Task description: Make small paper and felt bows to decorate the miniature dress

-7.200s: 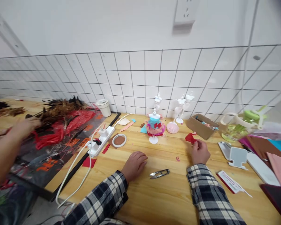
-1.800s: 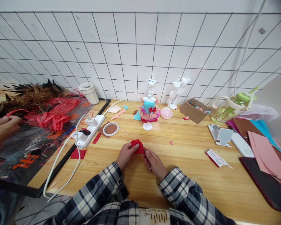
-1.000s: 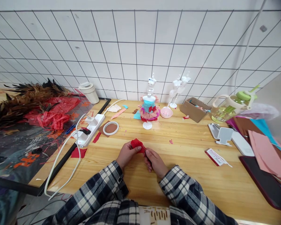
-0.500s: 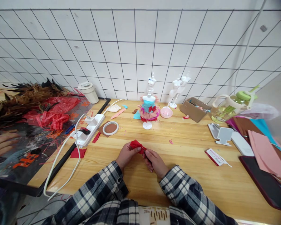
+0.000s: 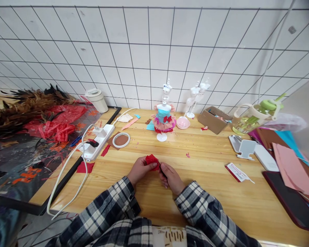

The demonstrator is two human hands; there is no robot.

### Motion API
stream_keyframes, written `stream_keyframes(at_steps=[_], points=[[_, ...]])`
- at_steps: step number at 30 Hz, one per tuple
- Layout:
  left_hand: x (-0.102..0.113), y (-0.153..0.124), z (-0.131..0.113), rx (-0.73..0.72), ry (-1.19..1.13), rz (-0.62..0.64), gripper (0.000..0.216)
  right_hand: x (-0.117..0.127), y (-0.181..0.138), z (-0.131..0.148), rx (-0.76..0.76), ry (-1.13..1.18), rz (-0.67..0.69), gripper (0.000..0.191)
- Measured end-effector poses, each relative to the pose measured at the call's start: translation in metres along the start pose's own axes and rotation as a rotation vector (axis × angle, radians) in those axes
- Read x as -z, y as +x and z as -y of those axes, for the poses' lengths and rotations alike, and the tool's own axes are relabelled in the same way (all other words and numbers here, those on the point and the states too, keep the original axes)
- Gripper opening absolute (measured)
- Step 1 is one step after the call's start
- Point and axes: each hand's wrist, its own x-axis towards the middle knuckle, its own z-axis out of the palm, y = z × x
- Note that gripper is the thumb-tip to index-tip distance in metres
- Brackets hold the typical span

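My left hand (image 5: 141,171) pinches a folded piece of red crepe paper (image 5: 151,161) between thumb and fingers. My right hand (image 5: 171,177) is closed around a slim dark tool (image 5: 162,171), its tip against the paper's right edge; its exact kind is hard to make out. Beyond my hands stands a small white mannequin (image 5: 162,107) in a turquoise top (image 5: 163,115) with a red bow and a ruffled pink and red skirt (image 5: 164,125).
To the left are a white power strip (image 5: 99,143) with looping cables, a tape roll (image 5: 121,140) and red scraps (image 5: 85,167). A pink bowl (image 5: 183,122), cardboard box (image 5: 214,120), bottle (image 5: 257,115), phone stand (image 5: 247,148) and pink paper sheets (image 5: 295,169) are to the right.
The red paper has turned and bunched up rounder in my left hand, with the tool still at its edge. Another person's hand at the far left has gone out of view.
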Motion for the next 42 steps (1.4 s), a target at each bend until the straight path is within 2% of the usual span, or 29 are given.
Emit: stream_keyframes(at_steps=[6, 10, 16, 42], points=[[0.000, 0.000, 0.002, 0.003, -0.005, -0.028, 0.029, -0.001, 0.001, 0.001, -0.005, 0.007, -0.014, 0.050], [0.003, 0.002, 0.008, -0.033, -0.072, -0.088, 0.033, -0.001, 0.002, 0.000, -0.004, -0.021, -0.026, 0.051], [0.007, 0.005, 0.017, -0.007, -0.115, -0.130, 0.027, -0.002, 0.000, 0.000, -0.002, -0.052, -0.003, 0.050], [0.000, -0.001, -0.004, -0.025, 0.106, -0.017, 0.026, 0.002, 0.001, -0.004, -0.012, -0.054, 0.005, 0.049]])
